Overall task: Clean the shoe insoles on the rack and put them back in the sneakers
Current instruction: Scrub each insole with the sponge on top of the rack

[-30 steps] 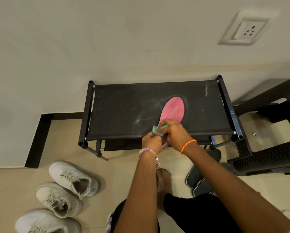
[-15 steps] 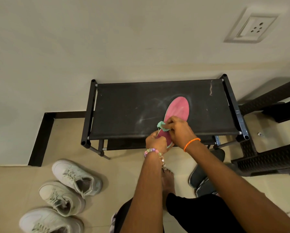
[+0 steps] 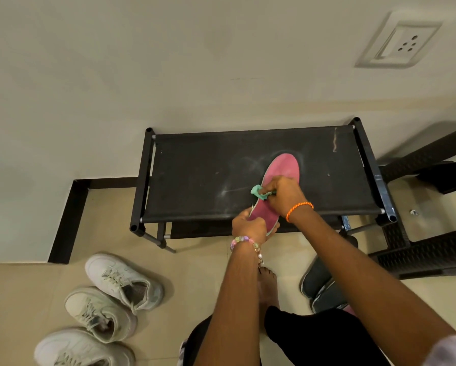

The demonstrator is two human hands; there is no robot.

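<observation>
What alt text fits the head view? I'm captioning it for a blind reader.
A person's right hand rubs a green cloth on a pink insole lying on a black shoe rack, while the left hand grips its heel end. White sneakers sit on the floor, left.

Illumination is even, soft and moderately bright indoors; source not visible. Soft shadows fall beside the white sneakers (image 3: 124, 282) on the floor (image 3: 200, 276) and right of the dark stool (image 3: 433, 249). No glare. Wide-angle distortion bends the wall socket (image 3: 401, 40) and frame edges. Focus is acceptable centrally; corners slightly soft.
</observation>
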